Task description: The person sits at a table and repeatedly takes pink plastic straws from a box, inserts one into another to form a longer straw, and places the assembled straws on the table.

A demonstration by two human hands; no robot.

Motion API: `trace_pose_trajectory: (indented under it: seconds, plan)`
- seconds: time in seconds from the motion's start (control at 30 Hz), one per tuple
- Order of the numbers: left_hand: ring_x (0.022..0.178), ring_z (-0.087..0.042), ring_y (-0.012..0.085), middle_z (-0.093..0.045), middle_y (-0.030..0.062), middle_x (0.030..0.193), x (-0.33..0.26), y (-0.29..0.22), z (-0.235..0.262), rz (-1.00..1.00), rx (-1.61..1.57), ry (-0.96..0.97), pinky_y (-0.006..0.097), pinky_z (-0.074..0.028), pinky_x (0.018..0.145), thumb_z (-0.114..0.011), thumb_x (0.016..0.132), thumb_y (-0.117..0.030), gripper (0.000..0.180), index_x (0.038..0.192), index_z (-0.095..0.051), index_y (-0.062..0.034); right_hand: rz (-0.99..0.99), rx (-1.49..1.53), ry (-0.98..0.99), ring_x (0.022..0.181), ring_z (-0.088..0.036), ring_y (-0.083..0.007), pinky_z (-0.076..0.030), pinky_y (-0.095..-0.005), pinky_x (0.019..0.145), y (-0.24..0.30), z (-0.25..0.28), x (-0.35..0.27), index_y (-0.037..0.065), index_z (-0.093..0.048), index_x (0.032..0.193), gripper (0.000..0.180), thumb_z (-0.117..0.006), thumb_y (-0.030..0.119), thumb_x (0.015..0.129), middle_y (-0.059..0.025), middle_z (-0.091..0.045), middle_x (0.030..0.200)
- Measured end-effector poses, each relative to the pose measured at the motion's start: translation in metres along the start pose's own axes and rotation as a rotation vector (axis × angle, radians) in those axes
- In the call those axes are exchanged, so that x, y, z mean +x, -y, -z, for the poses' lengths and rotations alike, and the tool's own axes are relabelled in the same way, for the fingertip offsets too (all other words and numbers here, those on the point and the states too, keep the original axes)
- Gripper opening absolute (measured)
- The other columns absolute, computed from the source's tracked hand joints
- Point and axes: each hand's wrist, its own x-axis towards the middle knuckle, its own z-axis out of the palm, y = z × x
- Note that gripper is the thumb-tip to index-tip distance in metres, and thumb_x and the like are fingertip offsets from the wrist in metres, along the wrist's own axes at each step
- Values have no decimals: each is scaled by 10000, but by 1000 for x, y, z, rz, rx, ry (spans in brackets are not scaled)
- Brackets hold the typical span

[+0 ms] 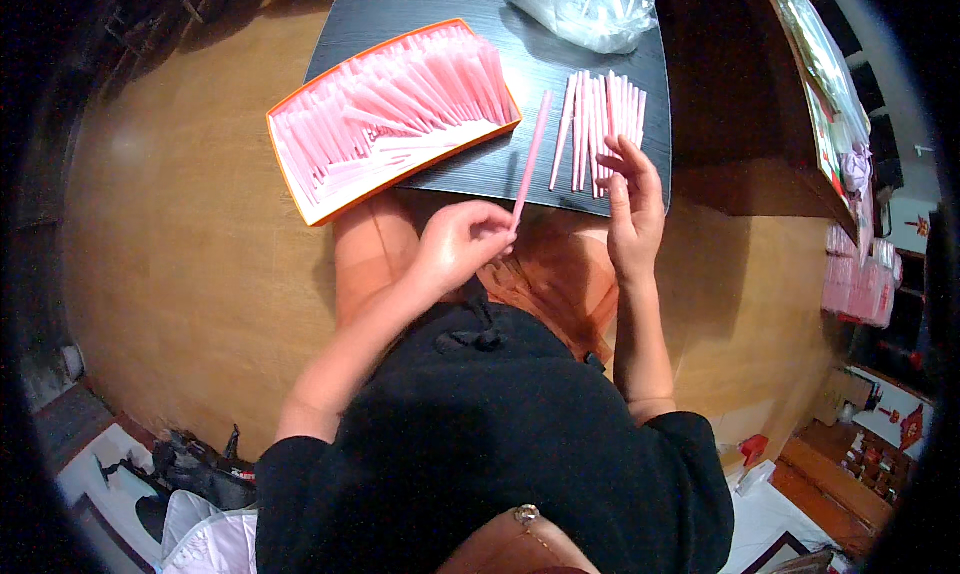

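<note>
My left hand (465, 244) pinches the lower end of a slim pink stick (532, 159), which stands nearly upright just off the table's near edge. To its right lies a row of several pale pink, tapered sticks (583, 124), side by side and pointing away from me. My right hand (637, 214) is over the near right part of that row, fingers curved and apart, with nothing visible between them. Whether its fingertips touch the sticks, I cannot tell. On the left, an orange-rimmed box (395, 187) holds many slim pink pieces (410, 89) packed closely together.
The dark table (400, 4) stands close in front of my knees. A clear plastic bag (590, 12) with pale pieces inside rests at its far right. Beyond the table's right side is a dark brown cabinet (750, 104). A black bag (200, 469) sits at the lower left.
</note>
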Motion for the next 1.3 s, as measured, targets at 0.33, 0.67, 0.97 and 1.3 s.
trace_pose_trajectory:
  seconds: [0.33,0.67,0.97,1.3]
  plan:
    - [736,-687,144,-684,105,849,82,-3,-12,1,80,-2,267,-556,625,-671,891,-95,240,1039,-634,91,-136,67,-31,1103,-593,-178,-498,-300,884,-11,12,-24,-1,-547,1261,286,-488,57,987,-105,-597,1255]
    - [672,-575,183,-598,120,905,41,-1,-15,-374,354,-190,296,-493,648,-692,784,-47,210,987,-668,2,5,-115,119,1015,-622,-197,-491,-300,856,-2,-20,-8,15,-632,1123,224,-567,6,909,-110,-641,1113]
    - [757,-625,142,-592,84,916,-28,14,25,-142,88,-166,264,-519,681,-643,878,-57,122,969,-675,17,468,-551,459,910,-600,-345,-485,-435,788,12,-102,56,29,-644,902,116,-644,11,788,-140,-637,907]
    - [770,-628,125,-591,69,972,-57,6,54,-178,-61,-283,255,-535,704,-616,914,-58,134,1003,-676,23,389,-1029,914,794,-642,-360,-504,-454,689,0,-172,112,57,-660,797,149,-670,198,753,-153,-652,809]
